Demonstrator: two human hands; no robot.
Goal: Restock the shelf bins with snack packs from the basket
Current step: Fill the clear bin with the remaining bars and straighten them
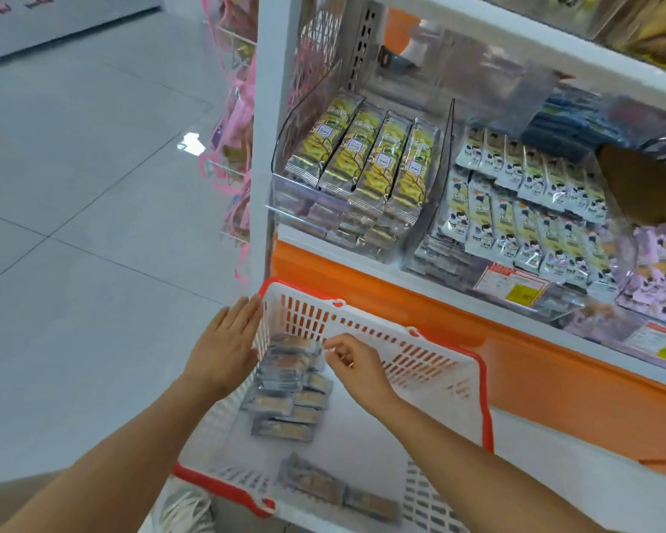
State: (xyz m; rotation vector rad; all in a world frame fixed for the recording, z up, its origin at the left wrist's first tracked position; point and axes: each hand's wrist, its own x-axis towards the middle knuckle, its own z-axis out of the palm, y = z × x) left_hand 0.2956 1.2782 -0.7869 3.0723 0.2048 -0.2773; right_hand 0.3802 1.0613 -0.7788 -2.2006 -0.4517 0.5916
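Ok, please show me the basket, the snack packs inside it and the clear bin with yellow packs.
basket (308, 317): head view, slotted far wall.
snack packs (281, 405): head view, middle of the stack.
clear bin (285, 201): head view, front wall, lower left.

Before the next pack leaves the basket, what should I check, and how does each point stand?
1. Stock: snack packs lie stacked by the left wall of the basket: ok.
2. Support: left hand lies flat against that wall: ok.
3. Grip: right hand has fingertips meeting at the stack's top; hold on a pack: cannot tell.
4. Room: clear bin has yellow packs across its top layer: cannot tell.
5. Path: nothing between basket and shelf: ok.
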